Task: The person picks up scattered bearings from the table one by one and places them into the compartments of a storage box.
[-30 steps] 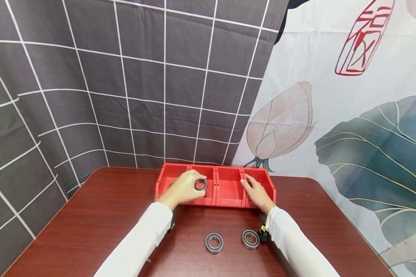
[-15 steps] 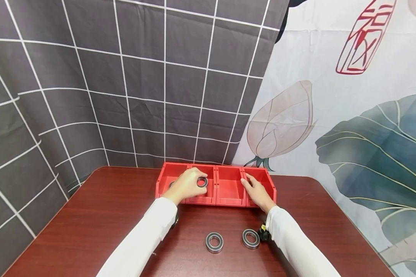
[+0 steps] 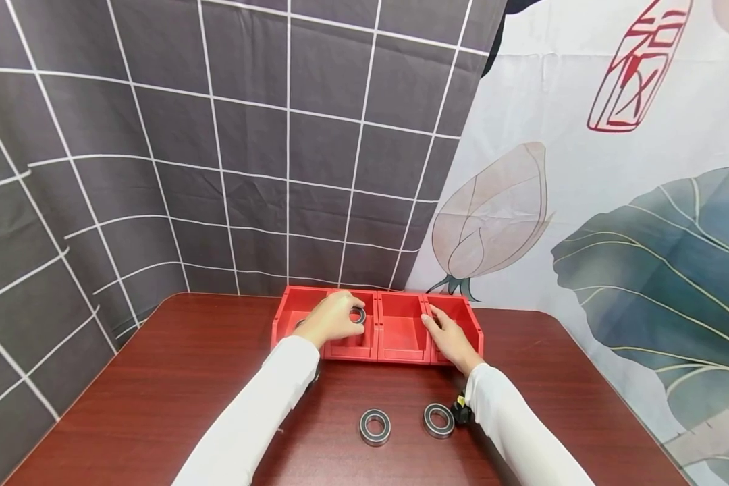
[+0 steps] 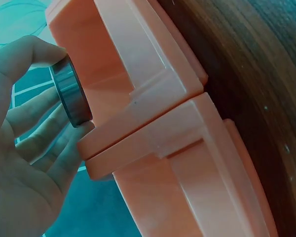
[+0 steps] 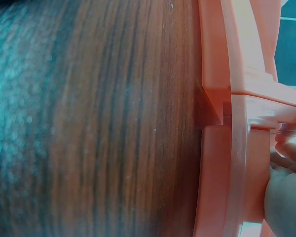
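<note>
My left hand [image 3: 335, 317] pinches a ball bearing [image 3: 357, 315] between thumb and fingers, over the second red bin from the left. In the left wrist view the bearing [image 4: 70, 91] stands on edge at the bin's opening, its steel outer side showing. My right hand [image 3: 452, 337] reaches into the rightmost red bin [image 3: 475, 331]. Its fingers curl at a shiny grey rim [image 5: 292, 130] in the right wrist view, which looks like another bearing, mostly hidden by the bin wall. Part of a bearing [image 3: 300, 323] shows in the leftmost bin, behind my left hand.
Several red bins stand joined in a row at the back of the brown table [image 3: 158, 391]; the third bin [image 3: 402, 327] lies between my hands. Two more bearings, one left [image 3: 374, 427] and one right [image 3: 439, 420], lie flat in front. A grid-patterned cloth [image 3: 249, 169] hangs behind.
My left hand has shifted slightly right and farther back over the second bin, carrying its bearing. My right hand has stayed in place.
</note>
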`<state>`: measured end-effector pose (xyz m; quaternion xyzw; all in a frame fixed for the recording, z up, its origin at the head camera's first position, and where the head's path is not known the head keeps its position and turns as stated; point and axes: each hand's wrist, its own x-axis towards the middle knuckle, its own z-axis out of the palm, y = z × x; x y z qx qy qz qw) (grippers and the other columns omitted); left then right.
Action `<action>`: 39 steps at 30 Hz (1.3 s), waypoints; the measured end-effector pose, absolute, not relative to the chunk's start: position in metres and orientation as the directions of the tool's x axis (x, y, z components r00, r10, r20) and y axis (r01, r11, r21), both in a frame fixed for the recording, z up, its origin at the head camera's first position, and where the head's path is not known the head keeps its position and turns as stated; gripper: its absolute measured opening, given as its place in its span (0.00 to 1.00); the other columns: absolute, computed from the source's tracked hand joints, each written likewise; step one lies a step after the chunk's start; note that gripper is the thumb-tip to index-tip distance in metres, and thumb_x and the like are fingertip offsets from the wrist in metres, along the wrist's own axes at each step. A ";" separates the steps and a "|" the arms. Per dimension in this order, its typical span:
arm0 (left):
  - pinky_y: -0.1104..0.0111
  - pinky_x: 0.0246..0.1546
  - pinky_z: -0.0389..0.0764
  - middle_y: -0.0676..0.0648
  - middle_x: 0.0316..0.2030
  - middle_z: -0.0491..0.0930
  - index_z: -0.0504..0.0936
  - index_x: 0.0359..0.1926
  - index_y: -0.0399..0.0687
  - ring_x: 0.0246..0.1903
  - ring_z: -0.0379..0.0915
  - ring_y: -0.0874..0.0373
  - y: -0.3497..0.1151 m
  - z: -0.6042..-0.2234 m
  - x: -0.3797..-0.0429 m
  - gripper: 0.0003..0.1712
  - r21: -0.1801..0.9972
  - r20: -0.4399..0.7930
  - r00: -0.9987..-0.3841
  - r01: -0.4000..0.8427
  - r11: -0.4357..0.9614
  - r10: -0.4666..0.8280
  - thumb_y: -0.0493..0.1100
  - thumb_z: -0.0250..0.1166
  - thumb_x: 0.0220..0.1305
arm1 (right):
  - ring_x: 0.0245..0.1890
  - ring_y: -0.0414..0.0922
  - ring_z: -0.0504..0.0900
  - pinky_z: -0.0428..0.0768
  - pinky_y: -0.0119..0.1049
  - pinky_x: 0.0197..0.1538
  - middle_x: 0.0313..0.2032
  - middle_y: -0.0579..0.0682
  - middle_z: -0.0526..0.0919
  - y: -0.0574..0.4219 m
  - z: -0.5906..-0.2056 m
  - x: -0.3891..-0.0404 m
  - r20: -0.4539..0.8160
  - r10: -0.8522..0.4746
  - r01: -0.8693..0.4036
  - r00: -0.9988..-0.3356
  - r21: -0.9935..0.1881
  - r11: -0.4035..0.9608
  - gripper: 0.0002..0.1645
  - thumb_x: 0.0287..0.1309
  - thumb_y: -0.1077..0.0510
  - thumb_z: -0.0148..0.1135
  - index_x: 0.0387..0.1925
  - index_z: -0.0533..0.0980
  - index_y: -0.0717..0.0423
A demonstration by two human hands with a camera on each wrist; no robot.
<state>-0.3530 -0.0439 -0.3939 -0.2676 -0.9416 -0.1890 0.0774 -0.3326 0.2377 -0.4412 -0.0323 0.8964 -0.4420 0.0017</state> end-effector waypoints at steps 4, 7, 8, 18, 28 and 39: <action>0.70 0.39 0.76 0.49 0.44 0.79 0.84 0.52 0.47 0.38 0.70 0.58 -0.041 -0.393 -0.356 0.26 0.288 0.224 -0.852 0.521 0.803 0.472 0.49 0.69 0.50 | 0.59 0.57 0.71 0.72 0.54 0.60 0.67 0.59 0.65 0.238 -0.441 -0.333 0.034 -0.060 -0.064 -0.998 -0.793 0.606 0.39 0.70 0.39 0.47 0.74 0.52 0.50; 0.68 0.40 0.77 0.49 0.44 0.79 0.84 0.50 0.47 0.38 0.70 0.58 -0.039 -0.393 -0.358 0.25 0.284 0.205 -0.861 0.508 0.813 0.466 0.49 0.70 0.49 | 0.60 0.57 0.71 0.72 0.54 0.60 0.67 0.59 0.64 0.239 -0.442 -0.334 0.031 -0.059 -0.060 -0.998 -0.793 0.606 0.40 0.69 0.37 0.47 0.74 0.52 0.50; 0.68 0.40 0.77 0.49 0.44 0.79 0.84 0.50 0.47 0.38 0.70 0.58 -0.038 -0.393 -0.359 0.25 0.282 0.198 -0.864 0.503 0.817 0.463 0.49 0.70 0.49 | 0.60 0.57 0.70 0.73 0.55 0.60 0.67 0.60 0.64 0.239 -0.442 -0.334 0.030 -0.061 -0.061 -0.998 -0.792 0.608 0.41 0.68 0.36 0.47 0.74 0.52 0.50; 0.64 0.42 0.79 0.48 0.43 0.81 0.86 0.46 0.47 0.39 0.73 0.57 -0.030 -0.394 -0.364 0.22 0.202 0.186 -0.851 0.522 0.829 0.490 0.48 0.70 0.48 | 0.60 0.57 0.70 0.70 0.56 0.62 0.68 0.60 0.64 0.239 -0.441 -0.334 0.045 -0.063 -0.074 -0.997 -0.788 0.611 0.39 0.70 0.39 0.47 0.74 0.53 0.51; 0.65 0.41 0.79 0.48 0.33 0.81 0.87 0.37 0.44 0.34 0.72 0.57 -0.021 -0.395 -0.367 0.15 0.182 0.132 -0.866 0.499 0.847 0.482 0.45 0.74 0.48 | 0.60 0.57 0.70 0.72 0.55 0.60 0.68 0.59 0.63 0.239 -0.441 -0.333 0.034 -0.060 -0.063 -0.998 -0.797 0.601 0.40 0.69 0.37 0.46 0.74 0.52 0.50; 0.65 0.39 0.79 0.48 0.27 0.77 0.81 0.23 0.46 0.30 0.72 0.55 -0.012 -0.405 -0.372 0.09 0.139 0.066 -0.879 0.476 0.868 0.472 0.43 0.74 0.49 | 0.60 0.57 0.70 0.72 0.55 0.60 0.68 0.60 0.63 0.237 -0.440 -0.332 0.031 -0.059 -0.060 -0.998 -0.798 0.599 0.39 0.70 0.40 0.46 0.74 0.52 0.50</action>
